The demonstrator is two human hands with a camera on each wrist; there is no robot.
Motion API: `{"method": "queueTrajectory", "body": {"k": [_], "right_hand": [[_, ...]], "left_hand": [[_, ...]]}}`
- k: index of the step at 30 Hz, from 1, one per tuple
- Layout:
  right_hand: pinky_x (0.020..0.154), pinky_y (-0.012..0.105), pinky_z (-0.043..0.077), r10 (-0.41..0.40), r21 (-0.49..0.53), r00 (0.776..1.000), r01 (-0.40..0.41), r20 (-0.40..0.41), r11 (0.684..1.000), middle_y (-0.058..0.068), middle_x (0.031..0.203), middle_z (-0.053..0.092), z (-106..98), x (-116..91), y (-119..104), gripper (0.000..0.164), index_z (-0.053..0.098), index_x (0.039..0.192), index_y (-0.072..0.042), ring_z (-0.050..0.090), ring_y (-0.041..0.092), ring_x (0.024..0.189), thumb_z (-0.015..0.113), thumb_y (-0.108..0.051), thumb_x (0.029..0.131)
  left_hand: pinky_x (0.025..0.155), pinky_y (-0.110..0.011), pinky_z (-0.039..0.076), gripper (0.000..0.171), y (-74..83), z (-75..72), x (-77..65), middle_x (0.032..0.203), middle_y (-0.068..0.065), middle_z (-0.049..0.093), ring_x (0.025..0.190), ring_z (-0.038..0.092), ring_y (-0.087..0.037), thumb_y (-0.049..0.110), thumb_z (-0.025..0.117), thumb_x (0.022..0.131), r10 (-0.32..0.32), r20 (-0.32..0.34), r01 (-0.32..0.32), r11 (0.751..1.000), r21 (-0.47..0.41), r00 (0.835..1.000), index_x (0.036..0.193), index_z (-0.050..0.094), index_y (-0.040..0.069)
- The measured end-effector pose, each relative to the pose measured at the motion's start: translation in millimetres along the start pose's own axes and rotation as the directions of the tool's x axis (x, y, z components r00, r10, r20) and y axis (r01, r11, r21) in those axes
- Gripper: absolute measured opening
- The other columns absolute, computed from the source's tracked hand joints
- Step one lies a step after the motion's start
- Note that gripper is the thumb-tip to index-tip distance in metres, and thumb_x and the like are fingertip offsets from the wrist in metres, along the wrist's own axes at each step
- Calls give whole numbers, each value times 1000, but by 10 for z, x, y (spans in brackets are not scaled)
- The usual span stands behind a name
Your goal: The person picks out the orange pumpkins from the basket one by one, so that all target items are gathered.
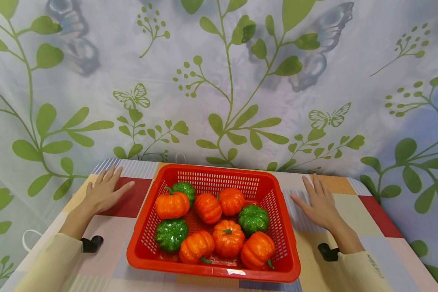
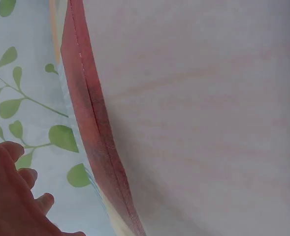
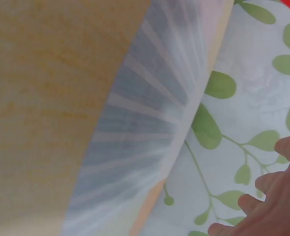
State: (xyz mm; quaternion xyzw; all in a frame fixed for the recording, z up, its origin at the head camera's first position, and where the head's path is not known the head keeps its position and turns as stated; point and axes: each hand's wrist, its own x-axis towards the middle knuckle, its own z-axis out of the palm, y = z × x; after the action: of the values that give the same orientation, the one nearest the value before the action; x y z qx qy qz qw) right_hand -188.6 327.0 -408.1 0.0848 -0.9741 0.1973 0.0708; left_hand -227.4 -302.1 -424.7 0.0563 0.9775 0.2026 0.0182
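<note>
In the head view a red plastic basket [image 1: 211, 272] with slotted walls stands on the table. Inside lie several orange mini pumpkins [image 1: 228, 238] and a few green ones, such as the glossy dark green pumpkin [image 1: 254, 220] at the right. My left hand [image 1: 104, 192] rests left of the basket, palm down over a dark red patch, fingers straight and spread. On the other side my right hand [image 1: 319, 205] lies palm down, fingers extended, apart from the basket rim. Both hands hold nothing. Each wrist view catches only part of its hand, the left fingers [image 2: 29, 177] and right fingers [image 3: 270, 184].
A patchwork cloth [image 1: 368, 259] covers the table. Behind its far edge hangs a pale curtain [image 1: 219, 81] printed with green leaves and butterflies. Black wrist mounts [image 1: 92, 244] sit at both sleeve cuffs. A white loop [image 1: 31, 239] shows beyond the table's left edge.
</note>
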Motion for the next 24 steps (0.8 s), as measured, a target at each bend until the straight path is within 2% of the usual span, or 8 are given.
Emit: {"method": "queueTrajectory", "body": {"k": [7, 9, 11, 14, 16, 20, 21, 24], "right_hand": [[102, 78, 9, -91, -76, 993, 86, -75, 993, 34, 156, 13, -58, -95, -96, 83, 27, 153, 1, 13, 56, 138, 59, -48, 95], [104, 77, 11, -122, -64, 988, 116, -99, 991, 33, 155, 17, -83, -116, -150, 81, 30, 152, 1, 16, 55, 138, 61, -45, 94], [104, 76, 15, -150, -36, 982, 147, -118, 988, 34, 154, 21, -115, -137, -230, 78, 33, 150, 2, 20, 55, 137, 64, -42, 93], [101, 77, 21, -165, 33, 980, 169, -114, 985, 32, 153, 26, -175, -182, -386, 76, 36, 149, 2, 24, 54, 137, 68, -38, 92], [98, 77, 26, -175, 60, 979, 182, -106, 981, 30, 152, 30, -202, -219, -489, 74, 38, 148, 1, 27, 53, 136, 69, -36, 92], [98, 74, 31, -208, 94, 972, 218, -104, 971, 26, 150, 36, -226, -292, -665, 69, 42, 146, 1, 32, 48, 135, 69, -33, 92], [98, 73, 31, -218, 100, 970, 228, -105, 968, 25, 150, 37, -230, -308, -703, 68, 43, 145, 1, 33, 47, 135, 69, -33, 92], [98, 72, 33, -237, 123, 966, 249, -104, 961, 22, 150, 40, -242, -353, -823, 65, 45, 144, 0, 35, 44, 134, 69, -31, 92]], "left_hand": [[101, -80, 2, 88, 118, 13, -141, 160, -29, 8, 141, 8, -54, 60, 42, 97, 78, -51, -76, 997, 33, 996, 156, 15, 0], [102, -79, 6, 87, 166, 15, -180, 159, -28, 12, 141, 11, -54, 58, 45, 97, 116, -76, -114, 993, 26, 990, 155, 18, -1], [104, -77, 11, 84, 215, 11, -215, 159, -28, 16, 141, 15, -52, 53, 48, 98, 161, -106, -163, 987, -3, 981, 155, 20, -2], [105, -73, 18, 80, 296, -12, -277, 157, -28, 21, 141, 20, -50, 43, 54, 98, 223, -122, -239, 962, -133, 967, 155, 20, -3], [103, -73, 25, 77, 360, -47, -347, 157, -28, 23, 138, 26, -52, 37, 54, 99, 248, -107, -268, 927, -263, 963, 155, 18, -1], [95, -71, 37, 68, 483, -115, -505, 156, -26, 25, 134, 33, -51, 25, 49, 101, 276, -70, -273, 821, -502, 959, 158, 16, 7], [93, -69, 41, 67, 508, -128, -540, 156, -25, 26, 132, 38, -49, 21, 49, 101, 290, -72, -282, 796, -536, 954, 158, 16, 8], [93, -53, 51, 66, 563, -141, -617, 156, -21, 28, 131, 48, -27, 12, 48, 99, 350, -80, -323, 721, -613, 933, 158, 17, 13]]}}
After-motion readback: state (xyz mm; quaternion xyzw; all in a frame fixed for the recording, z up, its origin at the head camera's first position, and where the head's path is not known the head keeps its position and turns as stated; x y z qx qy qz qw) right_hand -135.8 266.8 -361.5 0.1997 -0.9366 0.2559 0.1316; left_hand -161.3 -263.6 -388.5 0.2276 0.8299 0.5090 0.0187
